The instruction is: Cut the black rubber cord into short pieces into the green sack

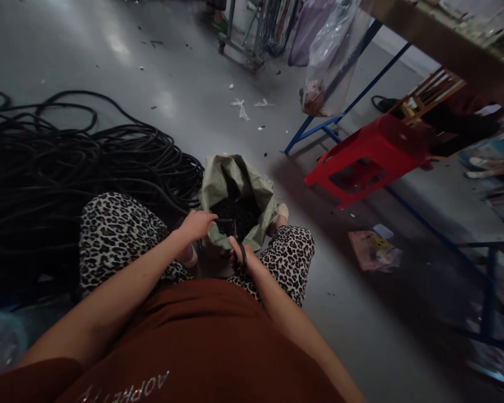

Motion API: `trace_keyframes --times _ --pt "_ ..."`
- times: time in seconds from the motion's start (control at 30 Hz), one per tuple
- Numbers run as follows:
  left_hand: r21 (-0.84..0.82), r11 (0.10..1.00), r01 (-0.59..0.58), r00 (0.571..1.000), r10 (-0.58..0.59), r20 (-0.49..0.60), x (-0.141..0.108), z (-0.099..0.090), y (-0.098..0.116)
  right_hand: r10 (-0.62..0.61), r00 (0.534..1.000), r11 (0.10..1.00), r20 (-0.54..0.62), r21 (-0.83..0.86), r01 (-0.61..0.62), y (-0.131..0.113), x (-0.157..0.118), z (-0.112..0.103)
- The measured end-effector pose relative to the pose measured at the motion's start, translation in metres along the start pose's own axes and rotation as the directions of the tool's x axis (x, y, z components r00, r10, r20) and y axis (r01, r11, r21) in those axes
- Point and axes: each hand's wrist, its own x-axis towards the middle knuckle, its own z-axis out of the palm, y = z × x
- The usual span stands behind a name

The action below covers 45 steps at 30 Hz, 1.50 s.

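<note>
Over the mouth of an open pale green woven sack (266,215), my left hand (196,225) is closed on a thin black cord (223,220). The cord's short free end reaches to the right, up to the blades of a pair of scissors (244,258). My right hand (240,253) is wrapped round the black scissor handles, with the blades pointing away from me. Whether the blades touch the cord is too dark to tell. Inside the sack lie many small black pieces (239,215). The sack stands on the floor between my knees.
A large tangled heap of black cord (121,145) covers the floor at left. To the right are a lying red plastic stool (369,151), a blue-framed table (453,50) and a hanging clear plastic bag (331,61). A wheeled rack (243,39) stands farther back.
</note>
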Motion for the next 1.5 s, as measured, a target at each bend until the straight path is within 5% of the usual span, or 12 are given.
trace_keyframes --times 0.13,0.8,1.5 --pt "0.005 1.0 0.005 1.0 -0.005 0.022 -0.002 0.001 0.001 -0.141 0.987 0.984 0.071 -0.096 0.148 0.006 0.004 0.003" --pt "0.005 0.998 -0.055 0.997 0.055 0.059 -0.004 0.003 0.016 -0.194 0.98 0.932 0.05 -0.302 0.199 -0.001 0.007 -0.001" --pt "0.029 0.997 -0.067 0.996 0.065 0.064 0.001 -0.001 0.019 -0.162 0.987 0.966 -0.007 -0.207 0.157 -0.002 0.001 0.001"
